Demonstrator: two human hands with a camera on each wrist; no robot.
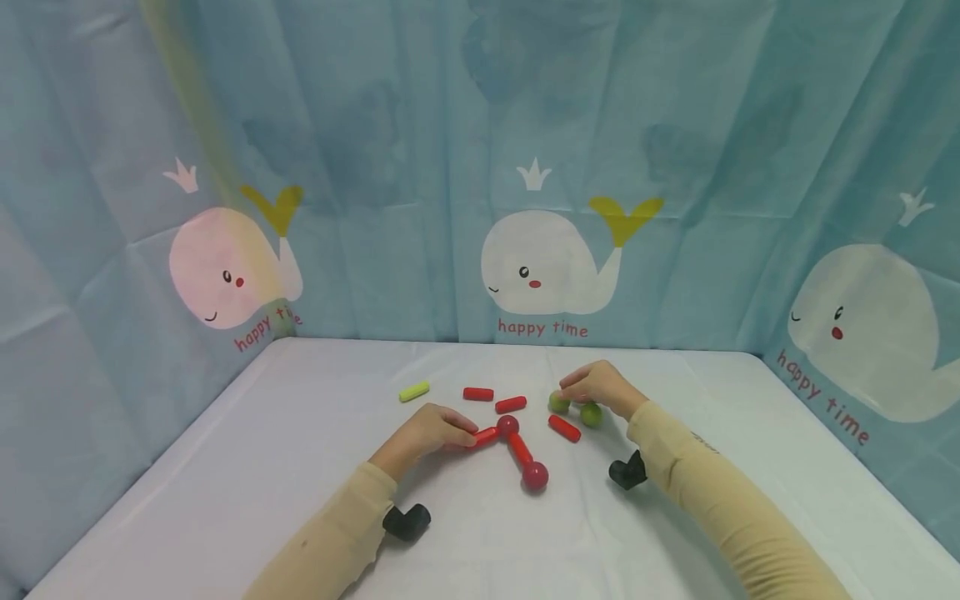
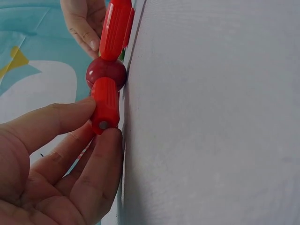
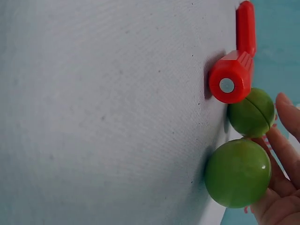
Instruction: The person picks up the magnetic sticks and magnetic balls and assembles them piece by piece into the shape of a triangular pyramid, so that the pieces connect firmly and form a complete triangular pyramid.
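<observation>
My left hand (image 1: pixel 427 429) pinches a red rod (image 2: pixel 105 104) between thumb and fingertips; a silvery disc shows in the rod's near end. The rod's other end meets a red ball (image 1: pixel 507 426). From that ball a second red rod (image 1: pixel 520 450) runs toward me to another red ball (image 1: pixel 535 476). My right hand (image 1: pixel 600 388) reaches over two green balls, its fingers fairly straight. The fingertips are right at the farther green ball (image 1: pixel 558 402), with the thumb close beside it in the right wrist view. The nearer green ball (image 3: pixel 238 173) sits under the palm.
Beyond the left hand lie a yellow-green rod (image 1: pixel 414 392) and a loose red rod (image 1: pixel 478 393). Another red rod (image 1: pixel 511 405) lies between the hands, and one more red rod (image 1: pixel 564 428) beside the green balls. A whale-printed curtain (image 1: pixel 420 275) borders the white table (image 1: pixel 247 467).
</observation>
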